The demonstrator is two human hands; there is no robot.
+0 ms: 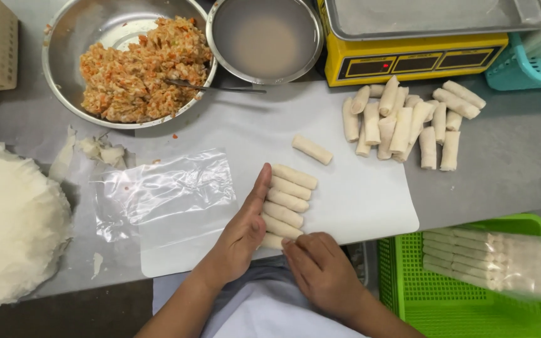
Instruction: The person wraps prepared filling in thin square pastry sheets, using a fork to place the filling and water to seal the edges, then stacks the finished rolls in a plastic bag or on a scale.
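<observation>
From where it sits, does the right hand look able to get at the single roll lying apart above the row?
Probably yes. The right hand rests at the near end of the row of rolls, and only bare white sheet lies between it and the single roll.

A grey worktop (508, 163) is being viewed from directly above and is being lit evenly, with only soft shadows being cast. A white cutting sheet (358, 194) is being shown lying at its centre, serving as the landmark. Beyond the sheet, a yellow scale (414, 59) is being seen; up and to its left, two steel bowls (64, 37). To the sheet's right, a green basket (464, 300) and a teal basket (533, 66) are being shown. A dark strip of floor (82, 313) is being glimpsed below the worktop's near edge.
</observation>
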